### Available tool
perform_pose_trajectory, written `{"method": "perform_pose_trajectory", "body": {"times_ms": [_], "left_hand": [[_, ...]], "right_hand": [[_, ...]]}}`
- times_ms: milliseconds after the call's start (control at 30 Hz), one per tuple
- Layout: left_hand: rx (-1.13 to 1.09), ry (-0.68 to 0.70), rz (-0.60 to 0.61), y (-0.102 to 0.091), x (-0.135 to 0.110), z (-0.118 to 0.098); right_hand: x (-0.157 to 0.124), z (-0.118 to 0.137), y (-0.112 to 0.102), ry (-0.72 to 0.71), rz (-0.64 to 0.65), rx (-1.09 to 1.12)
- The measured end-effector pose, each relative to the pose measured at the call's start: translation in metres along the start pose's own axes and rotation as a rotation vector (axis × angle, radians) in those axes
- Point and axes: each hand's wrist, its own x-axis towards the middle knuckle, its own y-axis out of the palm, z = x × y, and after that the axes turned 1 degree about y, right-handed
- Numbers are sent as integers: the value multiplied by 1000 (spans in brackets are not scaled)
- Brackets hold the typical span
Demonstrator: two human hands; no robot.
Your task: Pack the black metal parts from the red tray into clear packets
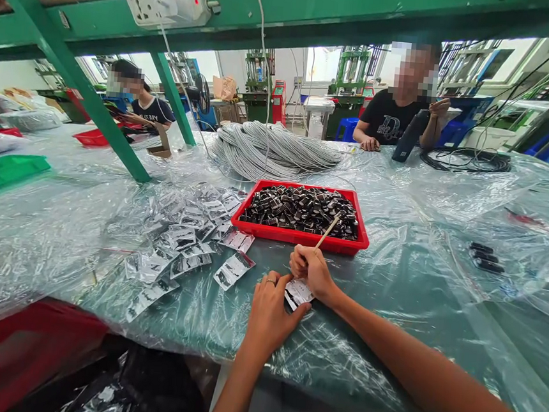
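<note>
My right hand is closed around a thin wooden stick whose far end points up toward the red tray. My left hand lies on the plastic-covered table, its fingers pinching a small clear packet held between both hands. The red tray, just beyond my hands, is heaped with small black parts. To the left lies a spread of several filled clear packets.
A big coil of grey cable lies behind the tray. A seated person works across the table, another person at far left. A green frame post slants down on the left. A red bin sits near my left.
</note>
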Motion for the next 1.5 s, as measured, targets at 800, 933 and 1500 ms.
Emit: {"method": "perform_pose_trajectory", "body": {"times_ms": [800, 933, 1500], "left_hand": [[152, -4, 26, 4, 7, -17], [113, 18, 16, 13, 10, -15], [-350, -199, -78, 1, 9, -3]], "right_hand": [[-2, 10, -21, 22, -100, 45], [-2, 4, -13, -49, -111, -89], [-9, 51, -31, 224, 102, -580]]}}
